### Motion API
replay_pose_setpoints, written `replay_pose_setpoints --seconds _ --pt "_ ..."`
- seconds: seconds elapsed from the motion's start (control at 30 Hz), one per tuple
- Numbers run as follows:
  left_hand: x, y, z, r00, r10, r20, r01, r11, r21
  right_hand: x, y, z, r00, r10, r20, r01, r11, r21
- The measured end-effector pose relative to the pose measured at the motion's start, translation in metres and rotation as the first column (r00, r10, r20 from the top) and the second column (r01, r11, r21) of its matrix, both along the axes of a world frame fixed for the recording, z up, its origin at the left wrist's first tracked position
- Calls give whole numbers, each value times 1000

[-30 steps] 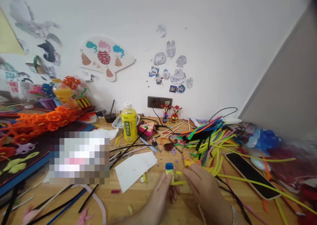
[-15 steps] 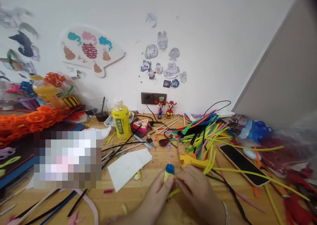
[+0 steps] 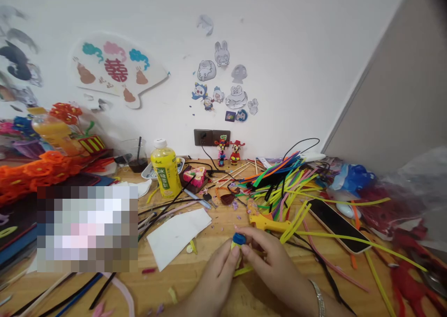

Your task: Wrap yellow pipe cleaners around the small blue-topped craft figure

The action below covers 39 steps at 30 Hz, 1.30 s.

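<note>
A small craft piece of fuzzy stems, with a coiled blue top (image 3: 239, 239) and a yellow body, is held between my hands above the table. My left hand (image 3: 220, 265) grips its yellow body, thumb in front. Around the blue top curl the fingers and thumb of my right hand (image 3: 270, 256), which wears a bracelet. A yellow fuzzy stem (image 3: 241, 272) sticks out below the hands. Much of the yellow body is hidden by my fingers. Just beyond my right hand lies a yellow hot glue gun (image 3: 268, 221).
Behind the glue gun spreads a heap of coloured stems (image 3: 286, 182). A phone (image 3: 337, 224) lies to the right. White paper (image 3: 179, 238) and a yellow drink bottle (image 3: 165, 170) are left of centre. Two small figures (image 3: 236, 153) stand by the wall. A blurred patch (image 3: 87, 228) covers the left.
My right hand has moved up and left, from beside the yellow body to the blue top, its fingers now round it. My left hand keeps its hold. The view has shifted slightly.
</note>
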State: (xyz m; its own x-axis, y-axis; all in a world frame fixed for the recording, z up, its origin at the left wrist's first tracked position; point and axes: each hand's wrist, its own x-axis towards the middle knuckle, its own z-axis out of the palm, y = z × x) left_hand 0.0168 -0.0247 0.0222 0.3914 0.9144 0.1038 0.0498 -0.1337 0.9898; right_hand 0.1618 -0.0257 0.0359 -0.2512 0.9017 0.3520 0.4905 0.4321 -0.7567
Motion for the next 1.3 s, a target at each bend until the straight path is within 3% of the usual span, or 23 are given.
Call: replay_pose_setpoints --seconds 0.1,0.2,0.4,0.53,0.67,1.0,1.13,1.3 --pt "-1 2 -2 991 20 -130 -3 991 130 -1 3 -1 992 -14 -126 -6 987 -163" --pt "-3 6 -5 971 45 -236 5 979 205 -1 7 -6 970 -6 -243 -55 968 -243" --pt "-6 6 -15 918 208 -337 -116 955 273 1 13 -17 955 -19 -296 -58 967 -249" --pt "-8 6 -18 882 248 -402 -73 912 404 -1 13 -18 939 -49 -339 -35 971 -236" --pt "-8 8 -20 879 230 -417 -4 879 478 -4 10 -19 923 -62 -380 -31 971 -235" --pt "-9 12 -19 874 332 -356 -173 895 412 -6 10 -13 911 -69 -407 -28 973 -228" --pt "-10 12 -25 858 393 -329 -214 858 467 -5 9 -12 934 -110 -340 39 977 -209" --pt "-10 12 -27 854 398 -335 -175 827 535 -9 5 -12 936 -179 -303 135 978 -161"
